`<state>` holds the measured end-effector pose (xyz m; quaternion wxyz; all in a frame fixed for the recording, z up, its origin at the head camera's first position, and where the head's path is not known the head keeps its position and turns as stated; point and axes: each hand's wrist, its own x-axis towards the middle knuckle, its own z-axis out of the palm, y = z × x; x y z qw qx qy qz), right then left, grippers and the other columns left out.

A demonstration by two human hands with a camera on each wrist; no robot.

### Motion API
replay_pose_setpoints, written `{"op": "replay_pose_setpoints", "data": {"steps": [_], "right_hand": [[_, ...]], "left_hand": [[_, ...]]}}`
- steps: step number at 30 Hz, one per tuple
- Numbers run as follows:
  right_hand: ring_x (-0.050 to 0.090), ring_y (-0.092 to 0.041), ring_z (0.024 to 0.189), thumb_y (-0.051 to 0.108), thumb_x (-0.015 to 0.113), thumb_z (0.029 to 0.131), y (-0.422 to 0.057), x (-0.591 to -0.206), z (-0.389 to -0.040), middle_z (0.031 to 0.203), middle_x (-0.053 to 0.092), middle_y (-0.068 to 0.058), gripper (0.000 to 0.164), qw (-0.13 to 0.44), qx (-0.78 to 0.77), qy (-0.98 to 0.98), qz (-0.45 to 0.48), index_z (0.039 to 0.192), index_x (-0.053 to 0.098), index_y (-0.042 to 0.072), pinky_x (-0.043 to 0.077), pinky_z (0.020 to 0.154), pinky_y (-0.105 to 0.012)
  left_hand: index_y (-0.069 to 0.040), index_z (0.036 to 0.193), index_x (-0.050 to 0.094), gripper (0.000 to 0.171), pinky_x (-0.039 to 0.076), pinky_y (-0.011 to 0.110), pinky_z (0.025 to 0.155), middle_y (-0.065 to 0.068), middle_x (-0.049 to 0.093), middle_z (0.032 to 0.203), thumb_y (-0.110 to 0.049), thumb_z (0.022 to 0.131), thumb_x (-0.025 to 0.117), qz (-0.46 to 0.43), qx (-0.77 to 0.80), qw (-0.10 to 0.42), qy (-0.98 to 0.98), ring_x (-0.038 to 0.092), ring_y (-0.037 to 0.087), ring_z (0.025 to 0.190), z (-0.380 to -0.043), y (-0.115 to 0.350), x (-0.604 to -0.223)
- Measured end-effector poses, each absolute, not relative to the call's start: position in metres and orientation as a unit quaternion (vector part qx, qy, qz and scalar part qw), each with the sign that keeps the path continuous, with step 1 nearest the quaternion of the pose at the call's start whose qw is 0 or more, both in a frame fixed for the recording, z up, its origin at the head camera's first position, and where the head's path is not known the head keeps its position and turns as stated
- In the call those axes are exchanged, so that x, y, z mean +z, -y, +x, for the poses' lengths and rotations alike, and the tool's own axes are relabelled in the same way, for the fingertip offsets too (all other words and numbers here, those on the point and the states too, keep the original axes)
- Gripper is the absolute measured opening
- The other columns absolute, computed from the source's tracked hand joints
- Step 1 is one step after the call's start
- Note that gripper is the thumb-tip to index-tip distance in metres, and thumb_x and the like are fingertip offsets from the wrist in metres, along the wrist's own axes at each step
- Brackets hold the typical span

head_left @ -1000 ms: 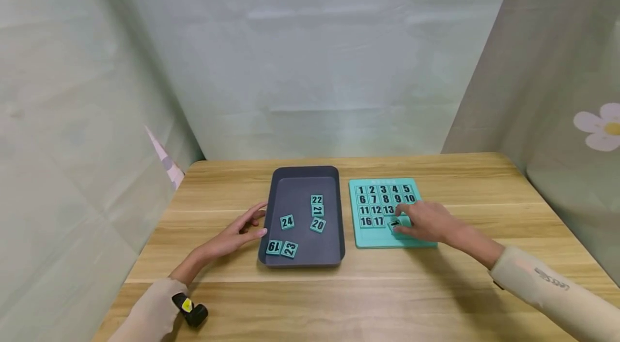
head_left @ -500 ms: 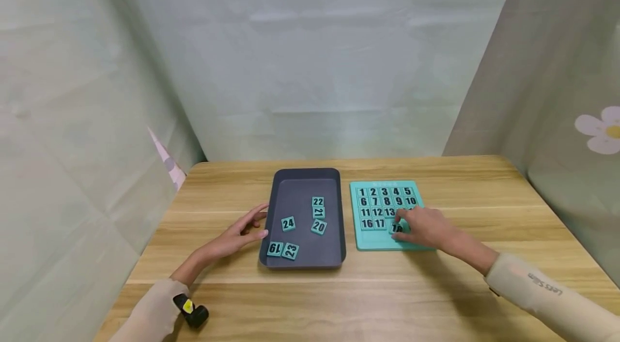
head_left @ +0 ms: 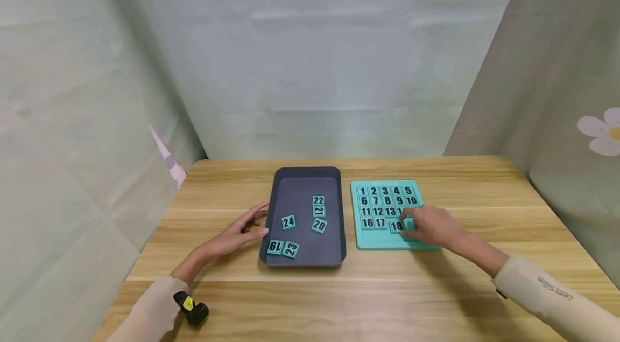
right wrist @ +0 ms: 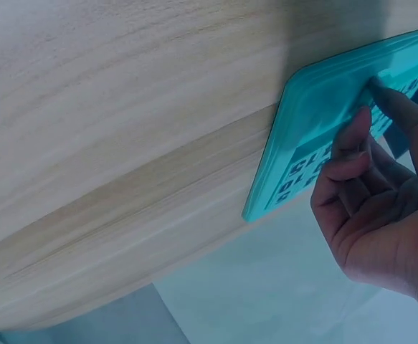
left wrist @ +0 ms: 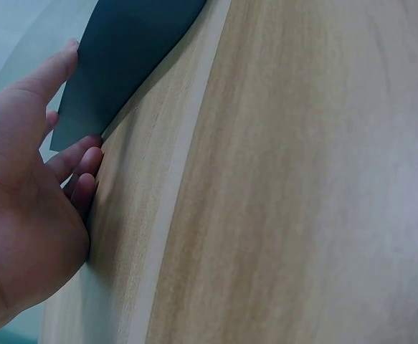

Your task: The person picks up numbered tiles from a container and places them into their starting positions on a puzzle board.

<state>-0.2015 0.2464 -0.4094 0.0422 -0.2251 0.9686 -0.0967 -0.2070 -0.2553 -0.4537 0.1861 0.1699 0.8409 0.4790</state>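
Note:
Thumb and index finger of my right hand (head_left: 428,226) pinch the tile numbered 18 (head_left: 396,227). It sits slightly askew beside the 17 tile (head_left: 380,222), low over the turquoise number board (head_left: 373,241). In the right wrist view the thumb reaches down to the board (right wrist: 323,100) while the other fingers are curled. My left hand (head_left: 232,237) rests against the left side of the dark grey tray (head_left: 302,183), its fingers relaxed. The left wrist view has the thumb and fingertips at the tray wall (left wrist: 122,64).
Several loose tiles lie in the tray, among them 24 (head_left: 288,222), 20 (head_left: 319,225) and 23 (head_left: 290,249). Rows from 1 to 17 fill the board's upper part, with some covered by the right hand. Curtains (head_left: 315,62) stand behind the wooden table (head_left: 339,299).
The 18 tile has turned from tilted to nearly level, its number now showing more fully, and has shifted slightly under my right fingers. My left hand stays at the tray.

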Motion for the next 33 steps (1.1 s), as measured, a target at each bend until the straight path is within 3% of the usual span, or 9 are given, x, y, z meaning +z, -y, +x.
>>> {"op": "replay_pose_setpoints", "data": {"steps": [22, 33], "right_hand": [[0.047, -0.003, 0.055, 0.031, 0.084, 0.084, -0.244, -0.417, -0.204, 0.064, 0.06, 0.008, 0.025, -0.003, -0.116, -0.965, -0.237, 0.1, 0.073, 0.015, 0.036, 0.045, -0.024], [0.049, 0.0, 0.052, 0.025, 0.08, 0.089, -0.205, -0.384, -0.216, 0.059, 0.061, 0.008, 0.019, -0.031, -0.105, -0.949, -0.295, 0.101, 0.075, 0.012, 0.037, 0.046, -0.021]], "left_hand": [[-0.029, 0.163, 0.022, 0.069, 0.033, 0.043, 0.102, 0.018, 0.037, 0.163, -0.031, 0.105, 0.058, 0.17, 0.477, 0.184, -0.843, 0.038, 0.032, 0.129, -0.205, 0.252, -0.452], [-0.029, 0.164, 0.021, 0.068, 0.033, 0.044, 0.104, 0.018, 0.037, 0.163, -0.033, 0.105, 0.057, 0.16, 0.473, 0.185, -0.846, 0.038, 0.033, 0.131, -0.206, 0.253, -0.451]]}}
